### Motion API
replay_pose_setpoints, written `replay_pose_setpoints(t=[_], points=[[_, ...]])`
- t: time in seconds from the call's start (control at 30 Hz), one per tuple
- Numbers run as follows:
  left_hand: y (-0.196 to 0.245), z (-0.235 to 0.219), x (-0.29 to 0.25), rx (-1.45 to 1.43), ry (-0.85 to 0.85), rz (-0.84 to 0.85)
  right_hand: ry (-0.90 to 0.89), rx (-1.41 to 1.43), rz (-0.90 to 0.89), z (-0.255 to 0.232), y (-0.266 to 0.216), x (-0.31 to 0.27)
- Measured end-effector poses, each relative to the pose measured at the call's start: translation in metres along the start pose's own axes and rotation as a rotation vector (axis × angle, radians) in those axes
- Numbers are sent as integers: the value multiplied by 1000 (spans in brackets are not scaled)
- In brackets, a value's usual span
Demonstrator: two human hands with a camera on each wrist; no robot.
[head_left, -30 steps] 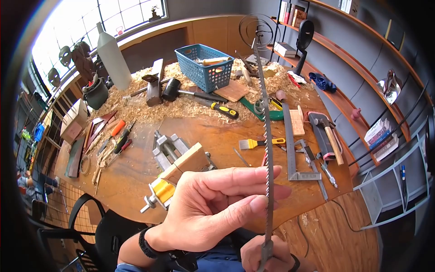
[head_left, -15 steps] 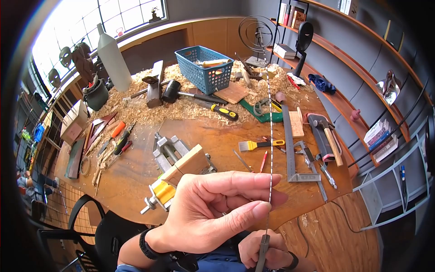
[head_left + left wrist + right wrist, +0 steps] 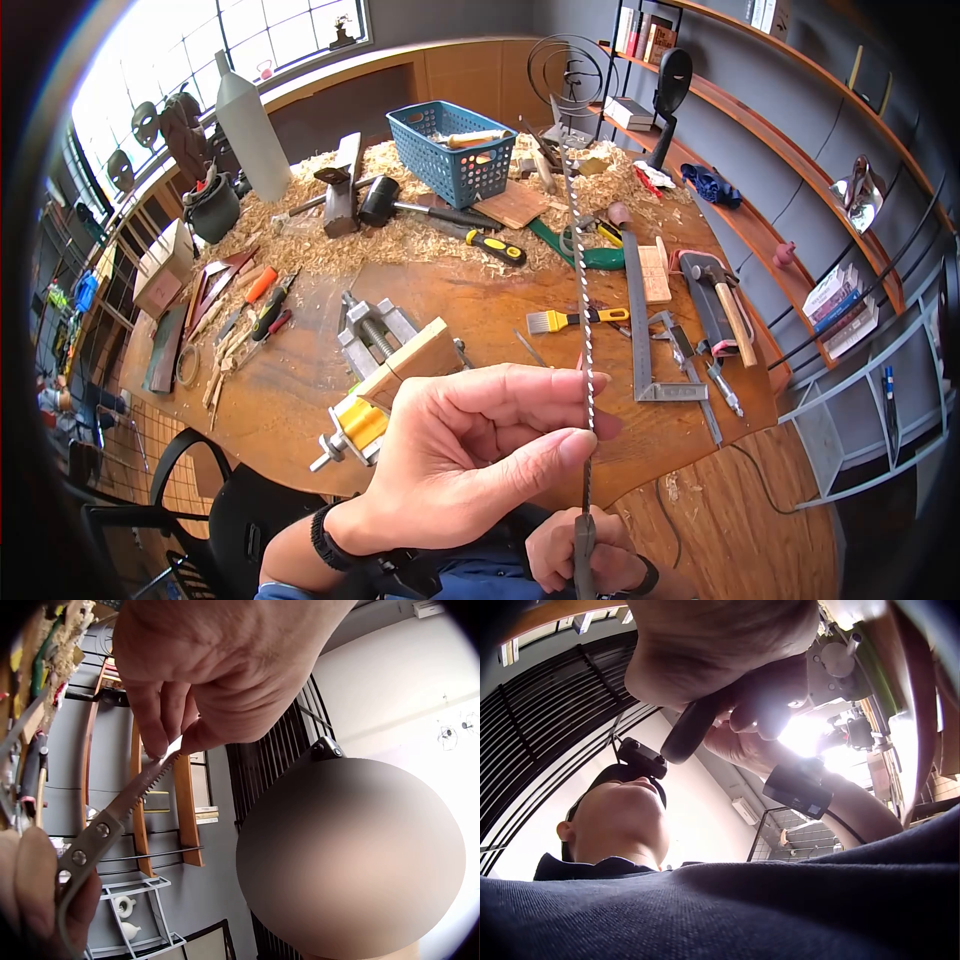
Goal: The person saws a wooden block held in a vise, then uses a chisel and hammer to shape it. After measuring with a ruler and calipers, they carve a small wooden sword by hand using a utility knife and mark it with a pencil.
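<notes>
A hand saw's toothed blade (image 3: 581, 285) stands nearly upright in the head view, its teeth facing the camera. My left hand (image 3: 480, 455) pinches the blade between thumb and fingers partway up. Lower down, my right hand (image 3: 568, 548) grips the saw near the blade's base. In the left wrist view two rivets show on the saw's metal holder (image 3: 94, 838), with the left fingertips (image 3: 159, 747) on the blade beyond. The dark handle end (image 3: 692, 731) pokes out of the right fist in the right wrist view.
A vise (image 3: 372, 325) with a wooden board (image 3: 408, 362) clamped in it stands behind the left hand. A brush (image 3: 560, 319), a try square (image 3: 640, 330) and calipers (image 3: 685, 350) lie to the right. Farther back, a blue basket (image 3: 455, 170) and a mallet (image 3: 380, 198) sit among wood shavings.
The saw has turned from showing its flat side to nearly edge-on, then swung slightly back, its tip leaning left. The left hand keeps its pinch and the right its grip.
</notes>
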State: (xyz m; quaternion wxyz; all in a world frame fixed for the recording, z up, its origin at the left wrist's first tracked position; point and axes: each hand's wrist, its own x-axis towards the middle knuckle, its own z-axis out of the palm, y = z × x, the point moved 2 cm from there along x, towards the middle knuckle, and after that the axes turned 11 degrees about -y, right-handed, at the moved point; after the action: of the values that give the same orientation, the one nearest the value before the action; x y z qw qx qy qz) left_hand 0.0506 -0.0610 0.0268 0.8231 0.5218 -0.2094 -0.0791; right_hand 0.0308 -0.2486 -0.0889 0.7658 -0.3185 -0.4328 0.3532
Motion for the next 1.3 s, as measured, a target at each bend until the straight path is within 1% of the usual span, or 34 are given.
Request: replay_pose_setpoints(t=[0.13, 0.2, 0.27, 0.4, 0.43, 0.5, 0.53, 0.6, 0.73, 0.83, 0.9, 1.03, 1.13, 1.2, 1.3], points=[[0, -2, 1, 18, -18, 1, -2, -16, -3, 3, -4, 5], [-1, -2, 0, 32, -17, 14, 59, 33, -2, 12, -17, 17], [0, -2, 0, 33, -18, 10, 65, 29, 9, 15, -20, 18], [0, -2, -1, 24, -20, 9, 63, 6, 14, 14, -20, 19], [0, -2, -1, 24, -20, 9, 63, 6, 14, 10, -14, 15], [1, -1, -1, 25, -12, 6, 14, 34, -64, 4, -3, 10], [0, -1, -1, 25, -12, 6, 14, 34, -64, 4, -4, 7], [-1, -1, -1, 16, -10, 34, 42, -5, 4, 12, -18, 19], [-1, -1, -1, 5, -6, 22, 29, -42, 10, 11, -20, 18], [-2, 0, 0, 0, 10, 18, 10, -74, 25, 12, -22, 17], [-1, 2, 2, 20, 145, -16, -34, -90, 36, 15, -31, 22], [-6, -3, 3, 13, 146, -29, -60, -56, 38, 16, -33, 21], [-8, -4, 3, 5, 150, -17, -41, -26, -4, 18, -30, 18], [-7, -4, 4, -6, 143, -40, -22, 7, -32, 20, -30, 17], [-7, -4, 4, 4, 149, -45, -42, -32, -73, 18, -31, 18]])
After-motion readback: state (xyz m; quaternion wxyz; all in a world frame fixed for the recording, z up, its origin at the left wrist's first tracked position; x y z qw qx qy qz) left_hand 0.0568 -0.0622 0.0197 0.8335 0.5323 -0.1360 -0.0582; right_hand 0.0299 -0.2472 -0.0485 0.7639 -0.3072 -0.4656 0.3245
